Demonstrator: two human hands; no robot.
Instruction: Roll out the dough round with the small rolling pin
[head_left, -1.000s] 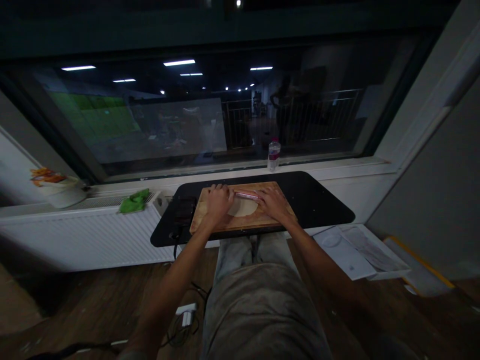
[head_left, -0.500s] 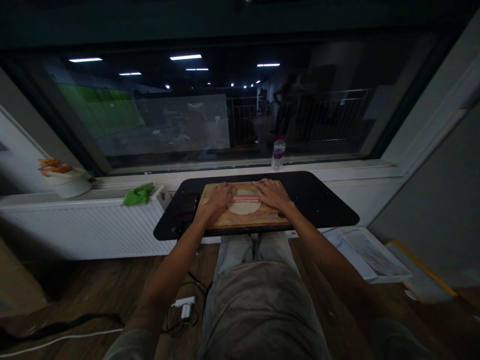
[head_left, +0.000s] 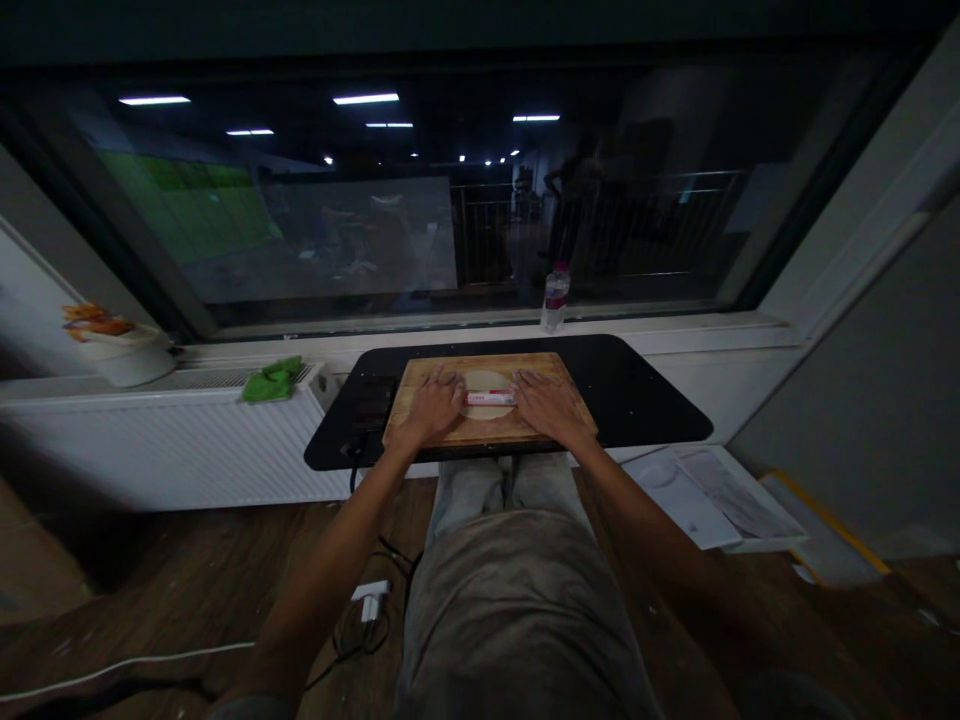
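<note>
A flat round sheet of pale dough point(head_left: 487, 381) lies on a wooden cutting board point(head_left: 499, 437). Across the dough runs a slim red-and-white rod point(head_left: 491, 398) with printing on it, and its two ends are hidden under my hands. My left hand point(head_left: 438, 400) is curled over the left end, partly over the dough's edge. At the other end, my right hand point(head_left: 546, 402) covers the rod with bent fingers. Both palms face down, close to the board.
The board rests on a black table point(head_left: 637, 395) beside a dark flat device point(head_left: 373, 402) with a cable. A water bottle point(head_left: 555, 298) stands on the windowsill. Left are a white radiator point(head_left: 187, 450), a green cloth point(head_left: 272, 379) and a white pot point(head_left: 127, 358). An open white box point(head_left: 739, 495) is low right.
The rod has rolled slightly toward me over the dough, and its white printed side now faces up. Both hands moved with it. The view has tilted a little.
</note>
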